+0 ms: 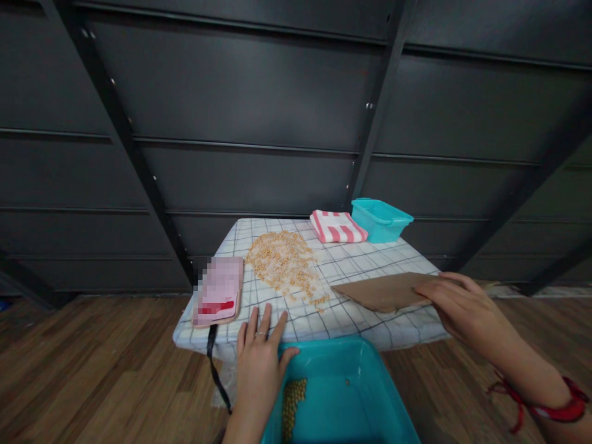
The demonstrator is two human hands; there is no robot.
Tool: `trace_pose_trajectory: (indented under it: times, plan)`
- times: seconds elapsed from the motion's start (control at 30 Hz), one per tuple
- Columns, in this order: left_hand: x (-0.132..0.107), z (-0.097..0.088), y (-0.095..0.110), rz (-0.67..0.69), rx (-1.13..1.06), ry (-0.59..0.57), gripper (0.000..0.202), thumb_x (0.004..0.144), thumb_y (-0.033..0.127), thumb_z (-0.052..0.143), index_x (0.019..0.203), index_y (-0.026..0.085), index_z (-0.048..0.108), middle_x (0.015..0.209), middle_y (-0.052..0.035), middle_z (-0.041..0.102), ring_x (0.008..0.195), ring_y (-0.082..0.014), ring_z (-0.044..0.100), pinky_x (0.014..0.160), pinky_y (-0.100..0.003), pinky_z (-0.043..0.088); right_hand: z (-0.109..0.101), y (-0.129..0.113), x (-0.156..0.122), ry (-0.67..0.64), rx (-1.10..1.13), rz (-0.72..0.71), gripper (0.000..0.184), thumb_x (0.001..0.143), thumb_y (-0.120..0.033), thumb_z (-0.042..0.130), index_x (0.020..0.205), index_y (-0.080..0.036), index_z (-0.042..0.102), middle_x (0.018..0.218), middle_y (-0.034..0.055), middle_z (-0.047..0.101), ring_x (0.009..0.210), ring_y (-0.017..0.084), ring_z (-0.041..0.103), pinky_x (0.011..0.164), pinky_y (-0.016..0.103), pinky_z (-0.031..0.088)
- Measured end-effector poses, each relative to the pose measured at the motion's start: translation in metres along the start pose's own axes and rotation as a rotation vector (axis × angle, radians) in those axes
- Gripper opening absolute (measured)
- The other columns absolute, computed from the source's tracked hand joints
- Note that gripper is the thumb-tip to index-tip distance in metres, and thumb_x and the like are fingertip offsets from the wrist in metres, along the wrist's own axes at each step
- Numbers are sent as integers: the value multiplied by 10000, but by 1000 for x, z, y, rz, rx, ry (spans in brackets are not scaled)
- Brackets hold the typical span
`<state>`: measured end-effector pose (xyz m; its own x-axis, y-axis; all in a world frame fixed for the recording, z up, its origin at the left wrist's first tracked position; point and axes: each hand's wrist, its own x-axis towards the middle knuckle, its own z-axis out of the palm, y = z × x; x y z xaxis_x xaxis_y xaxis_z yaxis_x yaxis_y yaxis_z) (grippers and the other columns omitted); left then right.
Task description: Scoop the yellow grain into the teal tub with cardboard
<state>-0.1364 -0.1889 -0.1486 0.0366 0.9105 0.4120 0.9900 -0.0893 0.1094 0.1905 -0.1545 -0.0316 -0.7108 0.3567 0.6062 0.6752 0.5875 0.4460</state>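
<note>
Teal plastic formed the large bin (354,404) before you, with small round beans (292,404) gathered along its left side; your left hand (259,357) lay with fingers spread, thumb at the rim; your right hand (457,299) pinched a cardboard sheet (388,291) over the checked cloth (361,262), right of the scattered grains (280,259); the turquoise basket (383,229) stood behind, beside a folded towel (339,228), its contents too hidden to judge.

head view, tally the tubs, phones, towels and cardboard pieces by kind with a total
Near tub and far tub: 2
Phone: 1
Towel: 1
Cardboard: 1
Total: 5
</note>
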Motion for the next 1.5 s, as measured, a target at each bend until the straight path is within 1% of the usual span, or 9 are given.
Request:
trace_pose_trajectory:
  times: [0.23,0.4,0.53,0.67,0.8,1.0,1.13,1.33,1.5]
  plan:
    - [1,-3,0,12,31,-7,524,736,350,670,1245,328,546,1354,-88,533,1258,-347,461,977,-539,408,8,-12,11,-47,5,-17,352,765,50,335,905,-189,554,766,13,691,714,157,637,821,368,461]
    - [2,-5,1,16,38,-19,531,732,354,676,1246,321,546,1353,-96,531,1254,-350,466,967,-534,420,-4,-17,11,-85,96,-6,371,765,38,333,948,-211,538,797,-5,691,724,153,634,829,373,469]
    - [2,-6,1,12,33,-25,535,726,338,684,1244,329,547,1353,-96,531,1254,-355,464,967,-538,419,-10,-18,12,-93,109,14,382,753,28,347,967,-223,542,804,4,691,736,168,635,826,362,469]
    - [3,-8,2,6,34,-54,531,735,344,678,1248,311,544,1356,-107,521,1258,-357,460,971,-543,421,-2,-17,9,-49,78,38,400,716,42,350,963,-211,537,809,3,692,735,168,634,839,377,457]
    - [3,-10,3,3,31,-65,525,742,340,673,1249,306,542,1363,-107,511,1264,-355,454,980,-545,417,4,-18,5,-71,87,57,403,695,35,351,943,-208,556,807,9,687,749,172,629,851,394,452]
    - [2,-6,2,9,19,-29,535,725,321,690,1241,317,547,1357,-106,519,1257,-366,458,974,-557,419,-11,-26,10,-59,108,22,364,762,7,362,974,-231,538,754,-1,676,687,175,625,801,369,471]
    - [1,-4,2,12,16,-15,538,723,312,691,1241,313,549,1359,-108,520,1262,-369,452,977,-561,413,-21,-27,12,-39,96,12,390,761,9,346,1009,-239,518,770,-6,683,709,176,638,773,356,478]
    - [4,-12,7,-39,30,-75,520,736,338,678,1240,309,552,1368,-95,510,1271,-342,449,991,-535,409,-20,-20,-2,-31,11,49,388,767,-2,352,1015,-246,525,768,29,688,693,217,638,793,412,453]
    - [5,-16,9,-57,8,-123,524,744,341,670,1249,294,543,1388,-102,478,1287,-345,427,1006,-540,398,-21,-22,-12,-54,-12,-13,324,801,-8,352,987,-197,538,772,36,689,697,209,631,801,407,441]
